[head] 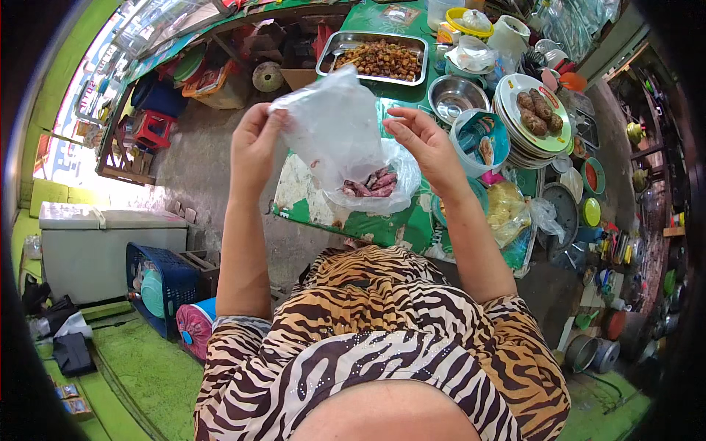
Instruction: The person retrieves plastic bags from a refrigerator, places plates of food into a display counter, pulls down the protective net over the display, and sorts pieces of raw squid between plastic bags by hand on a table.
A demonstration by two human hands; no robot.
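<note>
Before me, my left hand (259,132) pinches the upper left corner of a thin clear plastic bag (336,116) between thumb and fingers. The bag hangs slanting down over a second, opened plastic bag (406,182) on the green table. Several reddish-purple pieces of food (380,184), perhaps shallots or small sweet potatoes, lie at the opened bag. To the right of the raised bag, my right hand (416,135) is lifted with its fingers curled and apart, holding nothing visible. Just beyond that hand stands a steel bowl (456,99).
A metal tray (422,60) of browned cubes stands at the back. On the right are stacked plates (507,118) with brown pieces on top, a white tub (463,138) and a knotted bag of yellowish food (503,212). A chest freezer (121,242) and blue basket (165,286) stand at left.
</note>
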